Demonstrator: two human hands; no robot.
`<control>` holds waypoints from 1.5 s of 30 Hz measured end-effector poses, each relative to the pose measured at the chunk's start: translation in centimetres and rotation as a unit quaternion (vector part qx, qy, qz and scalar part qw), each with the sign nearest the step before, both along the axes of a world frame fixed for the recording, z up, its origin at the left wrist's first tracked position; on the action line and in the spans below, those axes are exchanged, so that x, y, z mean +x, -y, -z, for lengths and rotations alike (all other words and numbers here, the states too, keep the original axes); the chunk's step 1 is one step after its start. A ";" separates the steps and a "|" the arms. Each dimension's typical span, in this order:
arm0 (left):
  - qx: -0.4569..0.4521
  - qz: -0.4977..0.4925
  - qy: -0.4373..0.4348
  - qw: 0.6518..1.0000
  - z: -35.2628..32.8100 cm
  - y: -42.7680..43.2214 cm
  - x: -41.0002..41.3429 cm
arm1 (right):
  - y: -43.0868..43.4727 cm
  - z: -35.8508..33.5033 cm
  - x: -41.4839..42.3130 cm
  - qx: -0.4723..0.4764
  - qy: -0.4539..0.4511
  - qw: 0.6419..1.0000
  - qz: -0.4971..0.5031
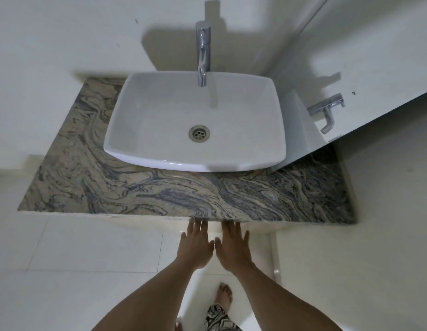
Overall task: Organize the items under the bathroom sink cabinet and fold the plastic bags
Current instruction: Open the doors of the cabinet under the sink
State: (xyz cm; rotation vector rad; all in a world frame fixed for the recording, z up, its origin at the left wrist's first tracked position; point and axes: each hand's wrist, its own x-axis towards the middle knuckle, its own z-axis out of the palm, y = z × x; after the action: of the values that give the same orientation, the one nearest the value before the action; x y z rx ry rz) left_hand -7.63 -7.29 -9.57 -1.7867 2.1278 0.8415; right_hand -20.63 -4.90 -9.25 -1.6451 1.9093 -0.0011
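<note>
The cabinet front (pixel 215 229) is seen only as a pale strip just beyond the fingertips, tucked beneath the overhanging edge of the countertop (pixel 160 194); its contents are hidden. The left hand (pixel 195 244) and the right hand (pixel 234 247) are held side by side, palms down, thumbs almost touching. The fingers of both are stretched straight toward that strip and nothing is gripped. The left fingertips are partly covered by the counter's edge, and whether either hand touches the cabinet cannot be told.

Past the hands, the swirled grey and beige stone of the countertop is spread to both sides. Further ahead of the hands, a white rectangular basin (pixel 112 144) is set on the stone, with a round metal drain (pixel 199 133) in its floor. A tall chrome faucet (pixel 203 51) is mounted behind it. Ahead and to the right of the right hand, a mirror (pixel 375 56) is fixed to the wall, and the faucet is reflected in it.

Behind the hands, a bare foot (pixel 224 295) and a patterned trouser leg (pixel 219 316) are seen on the pale tiled floor (pixel 76 247).
</note>
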 end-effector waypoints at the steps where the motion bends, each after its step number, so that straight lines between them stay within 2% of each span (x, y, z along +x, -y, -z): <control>1: -0.001 -0.010 -0.003 1.000 0.3 0.2 0.0 | 0.3 0.1 0.0 0.008 0.002 1.000 0.006; 11: 0.011 -0.027 -0.024 0.999 0.7 0.7 0.7 | 0.3 1.1 0.7 0.018 -0.030 0.999 0.023; 16: 0.006 0.037 -0.019 0.999 0.1 -0.7 2.2 | -2.5 0.3 2.0 0.037 -0.047 0.997 0.046; 22: 0.039 0.110 -0.052 0.992 0.2 -3.3 2.5 | -9.0 -1.0 3.4 0.067 0.000 0.988 0.137; 28: 0.120 0.139 -0.093 0.979 -0.6 -6.4 -0.2 | -15.4 -1.5 3.8 0.104 0.061 0.969 0.214; 33: 0.198 0.140 -0.114 0.963 -1.1 -10.4 -3.6 | -20.5 -1.1 2.4 0.077 0.098 0.944 0.305; 36: 0.219 0.194 -0.107 0.950 -1.2 -12.4 -6.4 | -23.3 -1.2 0.9 0.036 0.111 0.926 0.359; 40: 0.185 0.311 -0.066 0.930 -0.7 -14.9 -10.7 | -26.2 -1.4 -2.5 -0.012 0.100 0.912 0.397; 45: 0.062 0.396 -0.028 0.916 -0.8 -18.6 -16.3 | -29.6 -1.4 -8.4 0.010 0.106 0.889 0.446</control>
State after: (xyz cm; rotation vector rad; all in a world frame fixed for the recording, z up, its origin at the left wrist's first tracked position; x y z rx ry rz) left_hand -23.97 11.28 -8.76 -0.6996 2.4461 0.7618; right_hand -29.08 24.65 -7.84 -0.5884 2.2906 -0.5059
